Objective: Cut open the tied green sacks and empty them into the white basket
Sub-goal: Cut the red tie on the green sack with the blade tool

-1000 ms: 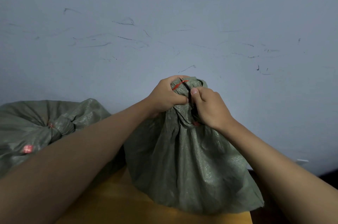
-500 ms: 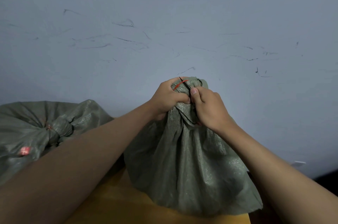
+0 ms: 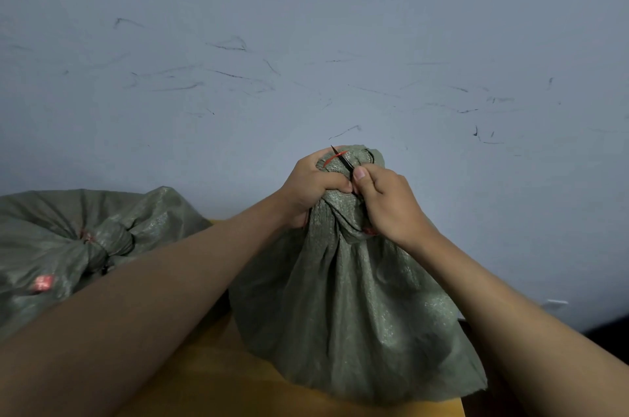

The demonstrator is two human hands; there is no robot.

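Note:
A green woven sack (image 3: pixel 350 314) stands upright on the yellow-brown table (image 3: pixel 218 379), its neck gathered at the top. My left hand (image 3: pixel 311 186) grips the bunched neck from the left. My right hand (image 3: pixel 388 209) holds a thin dark blade (image 3: pixel 341 158) against the neck, its tip pointing up and left across a red tie (image 3: pixel 335 157). A second tied green sack (image 3: pixel 85 246) lies at the left. The white basket is out of view.
A scuffed grey-blue wall (image 3: pixel 306 42) rises close behind the sacks. The second sack has a red tie (image 3: pixel 87 238) at its knot and a red label (image 3: pixel 42 283). The table's right edge ends beside the standing sack, with dark floor beyond.
The blade tip has pushed further up and left out of the sack's neck, past the red tie. Both hands have stayed on the neck.

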